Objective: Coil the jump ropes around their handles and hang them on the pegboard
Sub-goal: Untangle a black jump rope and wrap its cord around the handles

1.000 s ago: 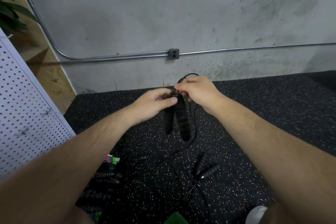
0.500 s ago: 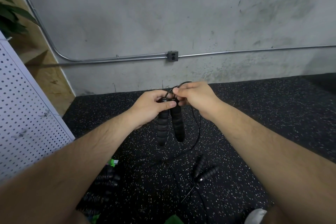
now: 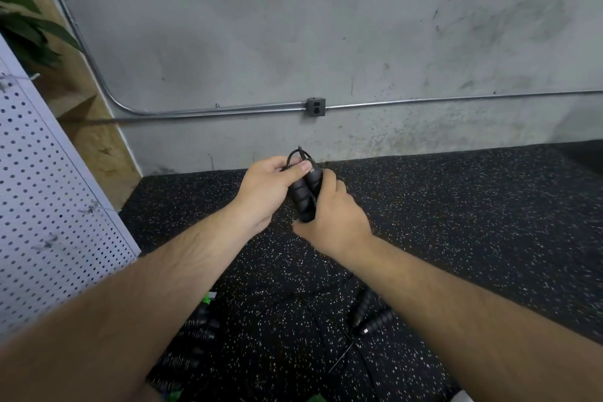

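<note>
Two black foam jump rope handles [image 3: 303,196] are held side by side in front of me, with a short loop of black cord sticking up above them. My left hand [image 3: 267,192] grips the handles near their top, thumb pressed across them. My right hand [image 3: 329,215] wraps around their lower part from the right. The rest of this rope is hidden behind my hands. The white pegboard [image 3: 49,206] leans at the left, with small clear hooks on it.
On the black speckled rubber floor lie another pair of handles [image 3: 372,313] with loose cord, and a pile of black handles [image 3: 192,343] beside a green item below my left arm. A grey concrete wall with a conduit and outlet [image 3: 316,107] stands ahead.
My right hand has dropped from the top of the handles to wrap around their lower part. The hanging cord beneath the handles is no longer visible. The view has tilted up slightly.
</note>
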Motion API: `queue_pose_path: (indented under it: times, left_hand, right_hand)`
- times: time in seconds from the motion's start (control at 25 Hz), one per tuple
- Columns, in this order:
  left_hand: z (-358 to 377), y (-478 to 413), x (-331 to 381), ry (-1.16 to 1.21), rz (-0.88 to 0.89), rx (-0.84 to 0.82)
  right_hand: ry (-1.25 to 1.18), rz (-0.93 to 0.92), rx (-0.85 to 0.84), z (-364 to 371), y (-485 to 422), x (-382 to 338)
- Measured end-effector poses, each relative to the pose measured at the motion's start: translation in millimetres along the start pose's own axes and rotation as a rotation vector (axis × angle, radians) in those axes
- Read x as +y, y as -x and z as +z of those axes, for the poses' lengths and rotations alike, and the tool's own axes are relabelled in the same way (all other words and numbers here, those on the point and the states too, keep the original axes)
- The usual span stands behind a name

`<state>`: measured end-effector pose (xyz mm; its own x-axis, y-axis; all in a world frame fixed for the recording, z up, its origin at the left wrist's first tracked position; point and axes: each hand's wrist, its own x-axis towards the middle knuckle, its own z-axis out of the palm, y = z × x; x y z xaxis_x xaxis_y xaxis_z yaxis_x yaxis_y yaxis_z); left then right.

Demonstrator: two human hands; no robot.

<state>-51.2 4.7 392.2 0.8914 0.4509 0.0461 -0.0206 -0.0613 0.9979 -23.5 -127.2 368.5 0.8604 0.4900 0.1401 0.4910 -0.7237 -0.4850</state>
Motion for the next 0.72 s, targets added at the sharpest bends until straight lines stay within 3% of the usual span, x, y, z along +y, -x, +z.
queue_pose_path:
  times: [0.08, 0.12, 0.2, 0.28, 0.4, 0.52, 0.72]
  left_hand:
    - [-6, 0, 2, -0.139, -0.024, -0.014]
    - [-12, 1, 4, -0.369, -0.001, 0.009]
    - [-27, 3, 3, -0.934, 0.185, 0.075]
    - [-36, 9, 4, -1.202, 0.449, -0.06]
    - [-29, 8, -3, -1.351, 0.594, -0.304]
    - [-16, 3, -10, -1.37, 0.633, -0.285]
    - [-23, -10, -7, -1.296, 0.539, -0.2]
  right_hand:
    - [0.074, -0.046, 0.009, -9, -7, 5]
    - [0.14, -0.067, -0.012, -16, -10, 9]
    - [0.293, -0.124, -0.065, -26, -16, 19]
    - [0.403, -0.208, -0.106, -31, -20, 26]
    - [0.455, -0.344, -0.088, -31, -22, 27]
    - [0.427, -0.408, -0.071, -29, -20, 18]
    - [0.403, -0.288, 0.037, -41, -23, 22]
